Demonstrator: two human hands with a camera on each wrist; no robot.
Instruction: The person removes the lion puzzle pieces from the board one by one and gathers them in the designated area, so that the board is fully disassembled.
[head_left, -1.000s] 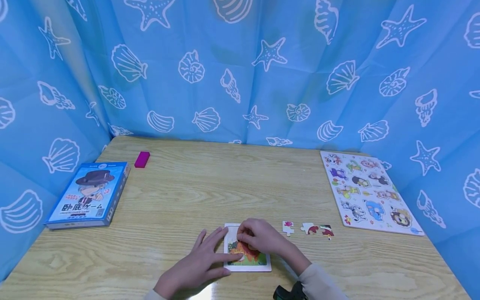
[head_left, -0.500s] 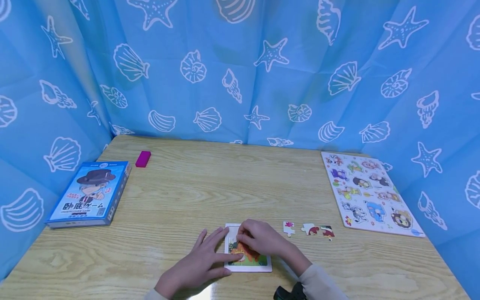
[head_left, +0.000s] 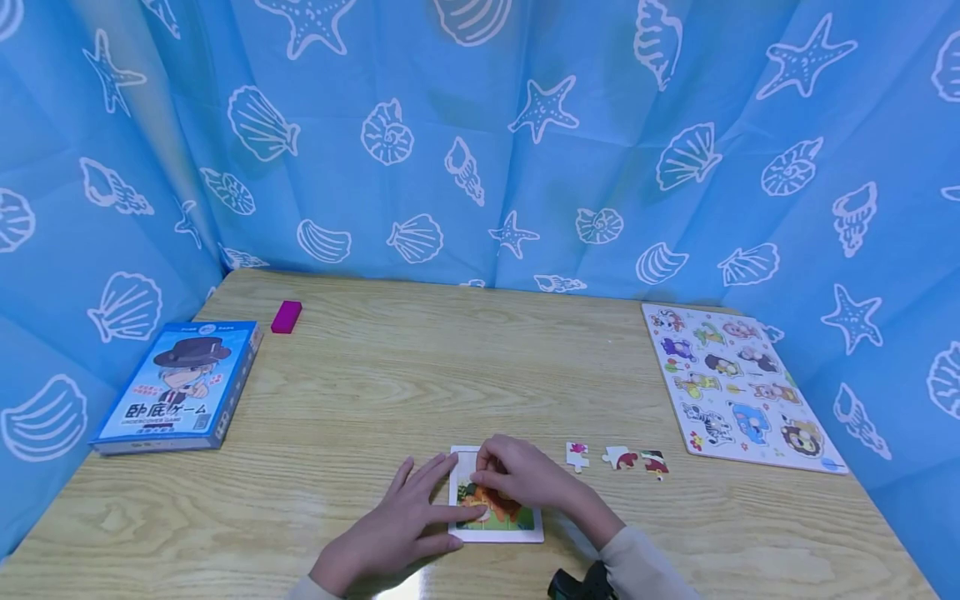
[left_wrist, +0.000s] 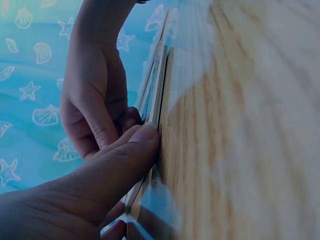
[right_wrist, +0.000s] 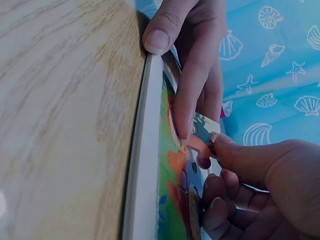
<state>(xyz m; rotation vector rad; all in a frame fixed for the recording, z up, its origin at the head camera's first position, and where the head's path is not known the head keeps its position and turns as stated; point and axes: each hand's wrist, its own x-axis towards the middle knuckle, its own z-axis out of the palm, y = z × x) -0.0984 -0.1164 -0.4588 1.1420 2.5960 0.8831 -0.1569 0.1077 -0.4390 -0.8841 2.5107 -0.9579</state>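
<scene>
A small jigsaw puzzle in a white frame point(head_left: 517, 537) lies at the table's near middle. Its picture shows orange and green areas. My left hand point(head_left: 397, 527) spreads over its left side, index finger pressing on the picture and thumb against the near edge in the right wrist view. Bent over the upper part, my right hand point(head_left: 525, 473) pinches a puzzle piece point(right_wrist: 201, 131) between thumb and fingers, tilted up from the board. From the head, that piece is hidden under the fingers. Several filled-in pieces show below.
Right of the frame lie three loose pieces: a pink-marked piece point(head_left: 577, 455), a white-and-red piece point(head_left: 620, 457) and a dark piece point(head_left: 655, 464). Farther right is an animal puzzle board point(head_left: 742, 387). At left are a blue game box point(head_left: 180, 392) and a magenta block point(head_left: 287, 317).
The right hand has shifted very slightly over the upper part of the puzzle, still pinching the piece. The left hand and the loose pieces stay in place.
</scene>
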